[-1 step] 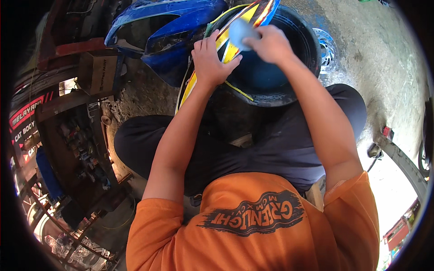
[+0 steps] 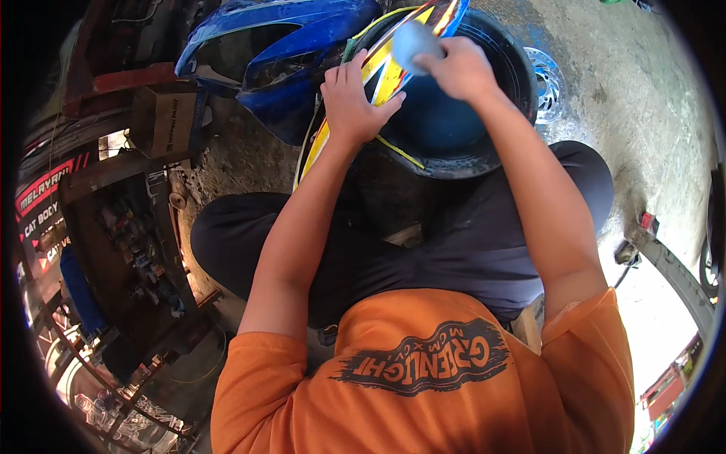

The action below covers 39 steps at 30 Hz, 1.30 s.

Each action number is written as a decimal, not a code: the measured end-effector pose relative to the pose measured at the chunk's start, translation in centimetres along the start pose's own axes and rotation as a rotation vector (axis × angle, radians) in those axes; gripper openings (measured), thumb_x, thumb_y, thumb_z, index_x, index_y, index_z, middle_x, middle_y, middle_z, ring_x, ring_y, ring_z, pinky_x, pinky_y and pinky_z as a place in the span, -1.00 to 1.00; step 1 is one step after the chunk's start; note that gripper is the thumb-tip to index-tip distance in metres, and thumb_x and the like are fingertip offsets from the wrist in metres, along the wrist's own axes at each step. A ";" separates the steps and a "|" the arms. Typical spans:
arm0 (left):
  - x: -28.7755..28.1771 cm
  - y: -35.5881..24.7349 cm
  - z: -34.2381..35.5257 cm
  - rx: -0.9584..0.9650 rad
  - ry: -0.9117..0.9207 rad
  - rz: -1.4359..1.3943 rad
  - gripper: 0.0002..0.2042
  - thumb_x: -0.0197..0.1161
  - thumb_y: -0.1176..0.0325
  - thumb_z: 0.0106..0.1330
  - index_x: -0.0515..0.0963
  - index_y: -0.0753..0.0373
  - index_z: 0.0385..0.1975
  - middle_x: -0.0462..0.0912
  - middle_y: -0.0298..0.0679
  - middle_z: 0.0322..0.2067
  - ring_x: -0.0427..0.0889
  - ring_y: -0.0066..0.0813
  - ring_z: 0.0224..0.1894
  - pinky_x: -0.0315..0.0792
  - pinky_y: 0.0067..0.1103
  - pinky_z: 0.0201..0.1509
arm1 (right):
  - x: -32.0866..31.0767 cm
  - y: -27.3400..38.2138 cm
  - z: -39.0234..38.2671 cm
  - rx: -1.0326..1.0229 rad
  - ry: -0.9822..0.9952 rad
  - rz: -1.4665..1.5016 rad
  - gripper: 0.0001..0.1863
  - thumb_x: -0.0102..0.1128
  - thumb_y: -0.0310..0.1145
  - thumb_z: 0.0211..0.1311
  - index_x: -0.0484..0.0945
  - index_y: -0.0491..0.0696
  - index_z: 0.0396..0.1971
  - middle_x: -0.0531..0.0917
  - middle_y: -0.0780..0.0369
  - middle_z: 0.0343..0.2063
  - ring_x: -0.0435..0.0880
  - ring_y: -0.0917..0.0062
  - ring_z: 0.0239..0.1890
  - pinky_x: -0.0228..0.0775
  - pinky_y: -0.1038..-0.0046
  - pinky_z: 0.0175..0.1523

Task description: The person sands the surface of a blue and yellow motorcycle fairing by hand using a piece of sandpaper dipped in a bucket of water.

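A long narrow panel in yellow, white, black, red and blue lies aslant over the left rim of a dark tub. My left hand grips it around the middle, fingers over the far edge and thumb on the near side. In my right hand is a rounded light blue-grey pad, slightly blurred, pinched between thumb and fingers. It is against or just above the panel's upper part; I cannot tell which. A yellow strip shows at the tub's lower left.
Glossy blue fairings lie left of the tub. To its right is a perforated brake disc on the concrete floor. A cardboard box and a dark shelf of small items stand at left. My crossed legs are close below the tub.
My right hand and the pad have shifted slightly to the right along the panel. The left hand and the panel stay in place.
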<state>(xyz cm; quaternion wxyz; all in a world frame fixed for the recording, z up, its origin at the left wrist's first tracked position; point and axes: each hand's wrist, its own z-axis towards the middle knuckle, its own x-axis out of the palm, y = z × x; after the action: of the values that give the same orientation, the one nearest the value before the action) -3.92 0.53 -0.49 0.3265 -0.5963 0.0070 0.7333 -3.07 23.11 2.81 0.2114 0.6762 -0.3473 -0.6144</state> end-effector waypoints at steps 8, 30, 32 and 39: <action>-0.1 -0.1 0.0 -0.001 0.021 0.020 -0.08 0.56 -0.10 -0.06 0.38 0.21 0.33 0.56 -0.10 0.09 0.41 -0.06 0.17 0.30 -0.19 0.22 | 1.6 0.8 -1.4 -0.024 -0.057 -0.053 -0.53 0.40 0.01 0.21 0.77 -0.16 -0.23 0.74 -0.08 -0.32 0.74 0.02 -0.19 0.56 0.14 0.02; 0.0 0.1 0.0 0.014 -0.005 0.006 -0.08 0.57 -0.08 -0.09 0.40 0.21 0.33 0.57 -0.10 0.09 0.42 -0.08 0.17 0.30 -0.21 0.21 | 0.7 1.7 -1.6 0.027 0.038 -0.026 -0.52 0.38 -0.01 0.24 0.76 -0.18 -0.15 0.74 -0.10 -0.24 0.75 0.05 -0.14 0.55 0.16 0.08; 0.1 0.0 0.0 0.013 -0.006 0.009 -0.08 0.57 -0.08 -0.09 0.40 0.21 0.32 0.57 -0.10 0.09 0.42 -0.08 0.17 0.30 -0.21 0.20 | 0.7 1.5 -1.5 0.016 0.057 -0.038 -0.52 0.38 -0.01 0.24 0.76 -0.18 -0.14 0.75 -0.09 -0.24 0.76 0.06 -0.14 0.55 0.16 0.08; 0.0 -0.1 0.1 0.014 -0.005 0.008 -0.08 0.57 -0.08 -0.08 0.40 0.22 0.32 0.58 -0.10 0.09 0.42 -0.07 0.16 0.31 -0.20 0.21 | 0.4 1.1 -1.2 0.045 0.006 -0.013 -0.53 0.37 -0.02 0.26 0.77 -0.16 -0.12 0.76 -0.06 -0.27 0.76 0.08 -0.18 0.56 0.19 0.07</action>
<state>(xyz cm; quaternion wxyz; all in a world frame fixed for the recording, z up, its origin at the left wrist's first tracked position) -3.94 0.65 -0.45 0.3279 -0.5924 0.0136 0.7358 -2.14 21.92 3.56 0.1929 0.6849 -0.3560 -0.6058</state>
